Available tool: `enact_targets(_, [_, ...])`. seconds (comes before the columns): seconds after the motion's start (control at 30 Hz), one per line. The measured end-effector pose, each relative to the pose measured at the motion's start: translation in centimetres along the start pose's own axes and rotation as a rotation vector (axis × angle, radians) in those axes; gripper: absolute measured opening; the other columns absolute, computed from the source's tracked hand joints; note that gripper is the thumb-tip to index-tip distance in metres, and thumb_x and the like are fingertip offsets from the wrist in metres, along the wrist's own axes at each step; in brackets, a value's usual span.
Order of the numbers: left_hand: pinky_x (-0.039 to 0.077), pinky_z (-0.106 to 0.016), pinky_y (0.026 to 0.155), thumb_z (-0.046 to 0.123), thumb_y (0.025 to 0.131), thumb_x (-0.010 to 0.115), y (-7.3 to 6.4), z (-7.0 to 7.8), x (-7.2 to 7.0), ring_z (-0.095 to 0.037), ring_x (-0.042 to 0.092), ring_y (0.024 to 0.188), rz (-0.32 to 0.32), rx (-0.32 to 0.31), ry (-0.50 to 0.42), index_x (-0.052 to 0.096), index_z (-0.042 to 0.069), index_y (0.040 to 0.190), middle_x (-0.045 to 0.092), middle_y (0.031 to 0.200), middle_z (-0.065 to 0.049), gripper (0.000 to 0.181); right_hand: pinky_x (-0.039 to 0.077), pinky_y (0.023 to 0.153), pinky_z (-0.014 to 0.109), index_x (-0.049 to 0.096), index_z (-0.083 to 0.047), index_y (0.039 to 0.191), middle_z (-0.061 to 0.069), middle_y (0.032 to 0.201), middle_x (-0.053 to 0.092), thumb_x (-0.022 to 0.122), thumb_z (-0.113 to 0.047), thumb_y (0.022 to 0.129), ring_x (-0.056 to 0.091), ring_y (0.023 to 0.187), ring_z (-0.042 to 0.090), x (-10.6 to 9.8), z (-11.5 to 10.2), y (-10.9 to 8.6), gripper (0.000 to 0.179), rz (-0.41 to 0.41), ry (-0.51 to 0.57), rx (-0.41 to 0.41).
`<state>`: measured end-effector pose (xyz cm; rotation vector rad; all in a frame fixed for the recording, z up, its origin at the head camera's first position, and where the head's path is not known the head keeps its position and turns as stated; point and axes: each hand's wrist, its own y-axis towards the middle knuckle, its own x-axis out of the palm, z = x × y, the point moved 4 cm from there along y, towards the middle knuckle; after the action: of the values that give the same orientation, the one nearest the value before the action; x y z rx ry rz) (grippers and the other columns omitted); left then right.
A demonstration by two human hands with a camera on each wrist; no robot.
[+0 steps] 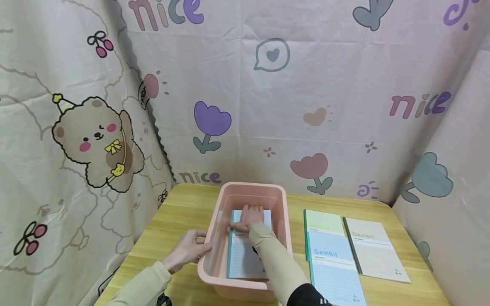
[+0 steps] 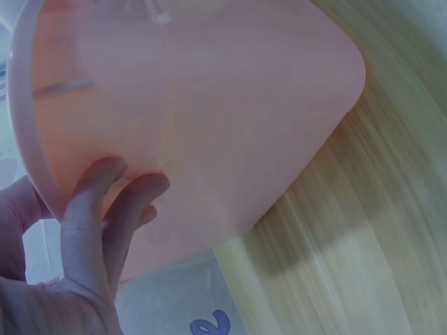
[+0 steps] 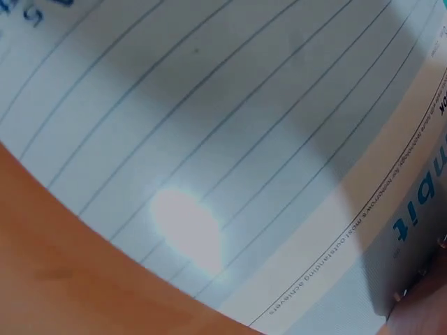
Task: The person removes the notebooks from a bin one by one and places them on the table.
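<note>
A pink plastic bin point(image 1: 250, 282) stands on the table with a blue lined notebook point(image 1: 242, 259) lying flat on its floor. My left hand point(image 1: 187, 248) grips the bin's left rim. In the left wrist view its fingers point(image 2: 84, 230) lie along the outer wall, and the thumb goes over the rim. Inside the bin, my right hand point(image 1: 251, 217) rests on the upper part of the notebook, thumb stretched to the left. The right wrist view shows the lined cover point(image 3: 230, 139) close up, with part of that hand point(image 3: 422, 300) at the lower right corner.
Right of the bin, a blue Gambit notebook point(image 1: 333, 267) overlaps a green one point(image 1: 325, 219). A grey-white notebook point(image 1: 377, 250) lies beside them. Printed cloth point(image 1: 268, 106) hangs behind the wooden table point(image 1: 195, 197) and at both sides.
</note>
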<state>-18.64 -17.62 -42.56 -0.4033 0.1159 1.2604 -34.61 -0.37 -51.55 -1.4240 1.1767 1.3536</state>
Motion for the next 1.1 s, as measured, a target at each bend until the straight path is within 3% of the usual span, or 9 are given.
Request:
enact_targets(0.17, [0.066, -0.039, 0.065, 0.005, 0.091, 0.057, 0.1, -0.1, 0.0, -0.024, 0.076, 0.082, -0.008, 0.008, -0.009, 0.047, -0.022, 0.130, 0.075, 0.102, -0.026, 0.048, 0.048, 0.094, 0.043, 0.059, -0.008, 0.104, 0.014, 0.111, 0.068, 0.060, -0.084, 0.073, 0.060, 0.104, 0.031, -1.3, 0.2, 0.1, 0.082, 0.037, -0.037, -0.033])
enact_targets(0.37, [0.066, -0.040, 0.067, 0.005, 0.090, 0.058, 0.0, -0.1, 0.0, -0.028, 0.077, 0.082, -0.006, 0.008, -0.015, 0.047, -0.022, 0.131, 0.075, 0.102, -0.027, 0.051, 0.047, 0.105, 0.045, 0.059, -0.004, 0.123, 0.017, 0.132, 0.064, 0.060, -0.081, 0.075, 0.058, 0.120, 0.034, -3.2, 0.4, 0.4, 0.091, 0.049, -0.025, -0.043])
enact_targets(0.57, [0.066, -0.041, 0.066, 0.006, 0.091, 0.058, 0.0, 0.0, 0.0, -0.028, 0.077, 0.081, -0.007, 0.009, -0.023, 0.046, -0.022, 0.131, 0.075, 0.102, -0.027, 0.050, 0.048, 0.098, 0.044, 0.058, -0.007, 0.111, 0.015, 0.119, 0.067, 0.060, -0.080, 0.077, 0.060, 0.110, 0.032, -5.9, 0.1, 0.4, 0.080, 0.049, -0.022, -0.080])
enact_targets(0.73, [0.066, -0.041, 0.067, 0.005, 0.090, 0.057, 0.0, 0.0, 0.0, -0.028, 0.077, 0.081, -0.003, 0.002, -0.018, 0.046, -0.022, 0.132, 0.075, 0.102, -0.027, 0.051, 0.048, 0.102, 0.045, 0.058, -0.006, 0.120, 0.016, 0.125, 0.066, 0.059, -0.077, 0.080, 0.060, 0.115, 0.032, -8.4, -0.1, 0.5, 0.081, 0.067, -0.019, -0.111])
enact_targets(0.97, [0.066, -0.042, 0.067, 0.004, 0.091, 0.056, 0.1, 0.0, -0.1, -0.029, 0.077, 0.083, -0.023, 0.008, -0.019, 0.045, -0.023, 0.132, 0.074, 0.103, -0.028, 0.051, 0.047, 0.083, 0.036, 0.056, -0.010, 0.096, 0.008, 0.092, 0.065, 0.055, -0.077, 0.082, 0.058, 0.089, 0.025, -12.4, -0.4, 0.4, 0.069, 0.121, -0.056, -0.158])
enact_targets(1.1, [0.066, -0.042, 0.068, 0.004, 0.091, 0.056, 0.2, 0.0, -0.1, -0.030, 0.077, 0.083, -0.024, 0.004, -0.022, 0.044, -0.023, 0.132, 0.074, 0.104, -0.029, 0.051, 0.046, 0.081, 0.036, 0.053, -0.011, 0.091, 0.007, 0.088, 0.062, 0.054, -0.076, 0.082, 0.057, 0.085, 0.024, -14.9, -0.4, 0.2, 0.066, 0.165, -0.063, -0.180])
